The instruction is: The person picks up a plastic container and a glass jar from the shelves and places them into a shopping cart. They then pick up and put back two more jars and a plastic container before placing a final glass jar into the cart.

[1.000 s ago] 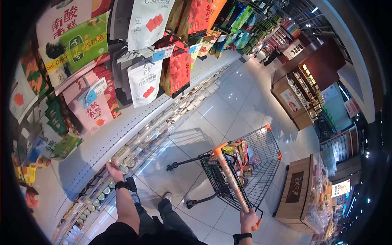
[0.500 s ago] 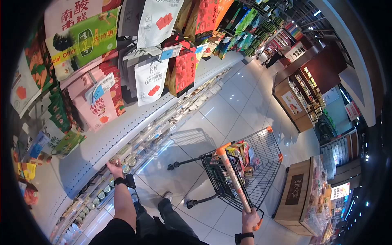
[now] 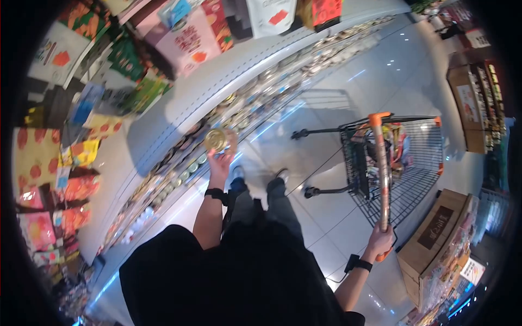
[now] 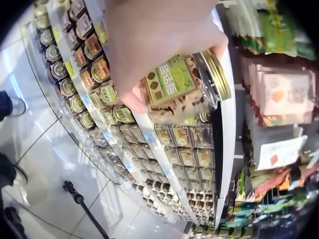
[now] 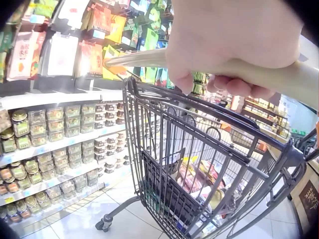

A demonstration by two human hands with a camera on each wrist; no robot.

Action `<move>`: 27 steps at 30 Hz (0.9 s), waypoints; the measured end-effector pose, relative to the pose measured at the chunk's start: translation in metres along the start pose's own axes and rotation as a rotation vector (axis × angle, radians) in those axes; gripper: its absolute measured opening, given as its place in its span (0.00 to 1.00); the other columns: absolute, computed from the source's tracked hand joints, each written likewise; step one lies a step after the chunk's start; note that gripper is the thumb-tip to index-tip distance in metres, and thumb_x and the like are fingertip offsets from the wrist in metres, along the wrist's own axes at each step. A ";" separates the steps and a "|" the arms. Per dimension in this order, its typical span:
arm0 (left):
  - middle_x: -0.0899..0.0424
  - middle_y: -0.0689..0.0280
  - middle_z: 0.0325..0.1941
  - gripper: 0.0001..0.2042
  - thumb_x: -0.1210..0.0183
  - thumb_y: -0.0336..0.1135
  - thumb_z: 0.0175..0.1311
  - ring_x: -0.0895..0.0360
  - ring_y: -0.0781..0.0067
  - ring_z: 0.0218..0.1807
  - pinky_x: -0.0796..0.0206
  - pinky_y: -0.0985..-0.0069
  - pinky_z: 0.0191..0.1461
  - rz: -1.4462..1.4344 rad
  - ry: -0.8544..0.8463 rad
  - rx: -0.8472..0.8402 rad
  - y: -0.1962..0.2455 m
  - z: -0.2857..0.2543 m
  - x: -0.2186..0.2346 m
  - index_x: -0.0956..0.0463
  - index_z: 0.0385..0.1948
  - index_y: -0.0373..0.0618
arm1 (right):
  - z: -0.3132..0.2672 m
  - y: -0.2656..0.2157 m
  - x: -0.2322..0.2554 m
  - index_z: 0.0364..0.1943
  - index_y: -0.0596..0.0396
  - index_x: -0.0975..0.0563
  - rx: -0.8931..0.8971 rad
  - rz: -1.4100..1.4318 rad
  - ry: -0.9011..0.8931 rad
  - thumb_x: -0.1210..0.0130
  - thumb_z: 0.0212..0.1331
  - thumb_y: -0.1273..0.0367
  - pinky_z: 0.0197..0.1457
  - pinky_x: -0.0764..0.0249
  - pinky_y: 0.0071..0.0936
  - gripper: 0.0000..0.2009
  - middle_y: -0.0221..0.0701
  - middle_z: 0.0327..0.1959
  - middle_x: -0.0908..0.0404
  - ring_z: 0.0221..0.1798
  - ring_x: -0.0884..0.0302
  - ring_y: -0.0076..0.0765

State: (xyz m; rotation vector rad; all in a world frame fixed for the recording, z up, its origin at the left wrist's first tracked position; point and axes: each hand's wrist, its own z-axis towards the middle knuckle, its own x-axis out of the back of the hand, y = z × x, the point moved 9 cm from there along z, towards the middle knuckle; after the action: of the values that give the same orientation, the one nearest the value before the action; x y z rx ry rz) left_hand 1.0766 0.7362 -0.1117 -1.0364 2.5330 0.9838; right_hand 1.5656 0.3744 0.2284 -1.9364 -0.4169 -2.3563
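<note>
My left hand (image 3: 219,163) grips a clear jar with a gold lid (image 3: 216,139), held out in front of the low shelves. In the left wrist view the jar (image 4: 172,92) lies tilted on its side, its green label showing and brown pieces inside. Fingers and thumb of the left hand (image 4: 159,40) wrap around its body. My right hand (image 3: 380,240) holds the orange-ended handle (image 3: 382,179) of a shopping cart (image 3: 416,157). From the right wrist view, the curled fingers of the right hand (image 5: 234,45) go round the bar, above the wire basket (image 5: 199,134).
Colourful packets (image 5: 187,179) lie in the cart. Low shelves of jars and tubs (image 5: 55,124) run along the left, with hanging snack bags (image 3: 187,41) above. A wooden display stand (image 3: 437,228) is right of the cart. Tiled floor (image 3: 326,228) lies between shelves and cart.
The left hand, earlier at the shelf edge, now holds the jar out from the shelves. The head view has turned down and left. The right hand stays on the cart handle.
</note>
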 end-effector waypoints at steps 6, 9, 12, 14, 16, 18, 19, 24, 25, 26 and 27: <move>0.35 0.52 0.68 0.39 0.50 0.60 0.55 0.34 0.50 0.66 0.41 0.51 0.68 0.341 -0.752 0.216 0.015 -0.102 -0.103 0.43 0.68 0.48 | -0.002 0.002 -0.008 0.26 0.48 0.24 0.103 -0.017 0.062 0.39 0.48 0.48 0.26 0.29 0.48 0.19 0.36 0.23 0.18 0.27 0.20 0.52; 0.33 0.55 0.67 0.38 0.51 0.60 0.55 0.34 0.52 0.67 0.41 0.51 0.67 0.332 -0.907 0.265 0.011 -0.154 -0.166 0.39 0.66 0.48 | 0.002 0.005 -0.008 0.29 0.47 0.22 0.058 0.032 0.050 0.40 0.49 0.44 0.26 0.28 0.46 0.21 0.34 0.25 0.17 0.28 0.20 0.52; 0.32 0.57 0.67 0.38 0.51 0.59 0.54 0.33 0.54 0.67 0.40 0.51 0.67 0.203 -0.992 0.497 -0.024 -0.188 -0.202 0.39 0.66 0.48 | 0.002 0.002 -0.003 0.29 0.47 0.22 0.097 0.108 0.026 0.41 0.50 0.42 0.28 0.28 0.47 0.23 0.34 0.26 0.17 0.29 0.20 0.52; 0.32 0.57 0.67 0.38 0.51 0.58 0.54 0.33 0.59 0.66 0.41 0.52 0.68 0.368 -0.922 0.411 -0.048 -0.186 -0.208 0.40 0.67 0.47 | 0.000 0.000 0.015 0.34 0.49 0.22 0.154 0.176 0.160 0.37 0.48 0.44 0.33 0.27 0.46 0.24 0.37 0.33 0.18 0.35 0.21 0.52; 0.32 0.57 0.67 0.38 0.50 0.55 0.54 0.33 0.62 0.66 0.39 0.57 0.67 0.422 -1.113 0.522 -0.087 -0.200 -0.217 0.41 0.67 0.44 | -0.014 -0.008 0.041 0.44 0.55 0.23 0.274 0.286 0.387 0.31 0.45 0.48 0.43 0.27 0.45 0.29 0.43 0.46 0.21 0.47 0.22 0.52; 0.32 0.58 0.67 0.37 0.49 0.52 0.54 0.33 0.64 0.66 0.38 0.60 0.67 0.472 -1.098 0.553 -0.113 -0.204 -0.203 0.41 0.67 0.43 | -0.044 -0.021 0.058 0.53 0.61 0.29 0.469 0.513 0.420 0.27 0.40 0.50 0.55 0.30 0.44 0.39 0.47 0.57 0.30 0.58 0.31 0.54; 0.32 0.59 0.67 0.37 0.47 0.49 0.54 0.33 0.65 0.66 0.38 0.63 0.67 0.545 -1.106 0.609 -0.128 -0.212 -0.191 0.41 0.68 0.42 | -0.060 -0.041 0.059 0.57 0.61 0.33 0.596 0.743 0.256 0.26 0.39 0.50 0.59 0.32 0.45 0.43 0.46 0.59 0.32 0.61 0.34 0.53; 0.30 0.61 0.65 0.36 0.40 0.42 0.52 0.34 0.68 0.66 0.44 0.68 0.70 0.733 -1.166 0.764 -0.168 -0.260 -0.169 0.38 0.66 0.40 | -0.125 -0.133 0.028 0.66 0.60 0.44 0.961 1.013 -0.352 0.23 0.32 0.49 0.66 0.38 0.48 0.56 0.51 0.64 0.37 0.66 0.40 0.58; 0.30 0.61 0.64 0.36 0.40 0.44 0.52 0.35 0.69 0.66 0.44 0.69 0.69 0.863 -1.263 0.663 -0.164 -0.267 -0.174 0.37 0.65 0.39 | -0.123 -0.134 0.018 0.66 0.60 0.44 0.959 1.008 -0.363 0.23 0.32 0.49 0.66 0.38 0.48 0.56 0.51 0.64 0.37 0.66 0.40 0.58; 0.29 0.62 0.63 0.36 0.39 0.46 0.52 0.35 0.69 0.65 0.45 0.70 0.69 0.994 -1.358 0.558 -0.164 -0.274 -0.175 0.37 0.64 0.39 | -0.122 -0.133 0.003 0.66 0.61 0.44 0.946 1.045 -0.454 0.23 0.31 0.50 0.66 0.38 0.47 0.57 0.49 0.63 0.36 0.66 0.38 0.55; 0.30 0.61 0.62 0.40 0.36 0.53 0.53 0.35 0.69 0.64 0.44 0.70 0.67 0.964 -1.353 0.579 -0.173 -0.268 -0.164 0.39 0.65 0.38 | -0.123 -0.130 -0.009 0.66 0.63 0.45 0.928 1.081 -0.545 0.22 0.31 0.50 0.66 0.37 0.46 0.58 0.47 0.62 0.35 0.65 0.36 0.51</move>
State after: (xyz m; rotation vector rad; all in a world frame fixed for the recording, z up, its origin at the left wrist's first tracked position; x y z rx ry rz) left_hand 1.3243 0.5553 0.0743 0.8776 1.7087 0.6045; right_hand 1.4215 0.4681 0.1761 -1.5961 -0.2739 -0.7462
